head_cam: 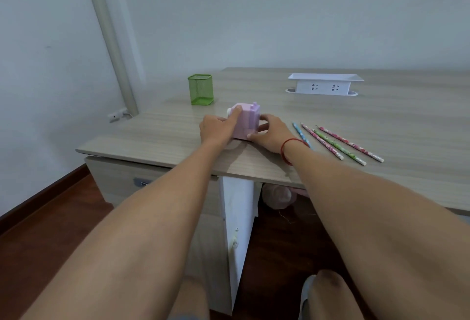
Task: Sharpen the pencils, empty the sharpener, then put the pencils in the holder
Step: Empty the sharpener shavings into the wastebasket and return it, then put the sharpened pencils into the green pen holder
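Note:
A pink box-shaped pencil sharpener (pixel 247 121) stands on the wooden desk (pixel 381 121) near its front edge. My left hand (pixel 218 129) holds its left side, with a finger up on the top edge. On the other side my right hand (pixel 272 131) grips its right face, thumb at the lower front corner. Several patterned pencils (pixel 338 143) lie side by side on the desk just right of my right wrist. A green mesh holder (pixel 201 89) stands upright behind and left of the sharpener, with nothing visible inside.
A white raised socket box (pixel 324 84) sits at the back of the desk. The desk's left edge runs close to the holder. A drawer unit (pixel 142 182) and a pale bag (pixel 277 195) are below the desk, over a dark wooden floor.

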Demonstrator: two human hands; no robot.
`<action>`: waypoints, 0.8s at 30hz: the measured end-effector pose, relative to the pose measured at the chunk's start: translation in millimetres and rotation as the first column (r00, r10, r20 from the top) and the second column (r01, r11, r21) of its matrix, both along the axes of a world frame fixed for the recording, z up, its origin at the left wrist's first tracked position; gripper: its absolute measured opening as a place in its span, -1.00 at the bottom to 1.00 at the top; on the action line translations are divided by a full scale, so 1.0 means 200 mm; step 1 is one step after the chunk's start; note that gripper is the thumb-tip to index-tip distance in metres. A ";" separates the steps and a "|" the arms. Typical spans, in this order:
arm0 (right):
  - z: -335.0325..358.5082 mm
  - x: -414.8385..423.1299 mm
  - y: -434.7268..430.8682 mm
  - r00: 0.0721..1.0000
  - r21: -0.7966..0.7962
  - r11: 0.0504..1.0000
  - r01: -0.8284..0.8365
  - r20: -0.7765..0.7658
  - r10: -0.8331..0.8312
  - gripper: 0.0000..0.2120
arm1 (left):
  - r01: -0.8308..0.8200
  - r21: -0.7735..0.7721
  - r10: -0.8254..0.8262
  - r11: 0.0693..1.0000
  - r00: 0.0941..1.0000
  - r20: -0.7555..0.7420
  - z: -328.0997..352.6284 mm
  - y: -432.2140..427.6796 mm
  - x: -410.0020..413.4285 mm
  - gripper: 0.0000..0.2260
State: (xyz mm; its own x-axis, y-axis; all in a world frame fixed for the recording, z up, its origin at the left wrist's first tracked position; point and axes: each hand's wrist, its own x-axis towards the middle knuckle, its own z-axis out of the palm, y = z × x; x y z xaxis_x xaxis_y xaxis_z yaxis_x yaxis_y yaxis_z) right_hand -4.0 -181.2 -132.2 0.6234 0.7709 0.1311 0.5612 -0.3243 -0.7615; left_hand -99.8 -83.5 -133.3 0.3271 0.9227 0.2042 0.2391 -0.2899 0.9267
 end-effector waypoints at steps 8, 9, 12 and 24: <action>0.03 -0.30 0.49 0.983 -0.056 0.987 -0.150 0.101 0.155 -0.50 | -0.261 -0.058 0.265 0.963 0.962 0.064 0.02 0.37 -0.29 -0.51; 0.03 -0.34 0.55 0.982 -0.060 0.986 -0.159 0.098 0.164 -0.50 | -0.284 -0.050 0.286 0.958 0.956 0.059 0.02 0.41 -0.33 -0.53; 0.01 -0.42 0.71 0.977 -0.063 0.981 -0.181 0.098 0.187 -0.46 | -0.332 -0.051 0.335 0.942 0.940 0.072 0.01 0.51 -0.41 -0.53; 0.09 -0.37 0.63 0.967 -0.136 0.984 -0.114 0.213 0.142 -0.50 | -0.402 -0.029 0.402 0.915 0.910 0.100 0.07 0.40 -0.45 -0.57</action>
State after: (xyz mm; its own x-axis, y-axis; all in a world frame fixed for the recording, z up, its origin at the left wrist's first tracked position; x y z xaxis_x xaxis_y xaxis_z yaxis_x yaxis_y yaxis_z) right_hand -78.1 -54.9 -114.2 0.4846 0.8610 0.1545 0.7538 -0.3214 -0.5732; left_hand -190.5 -3.7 -118.8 -0.0939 0.9733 0.2094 0.2386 -0.1822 0.9539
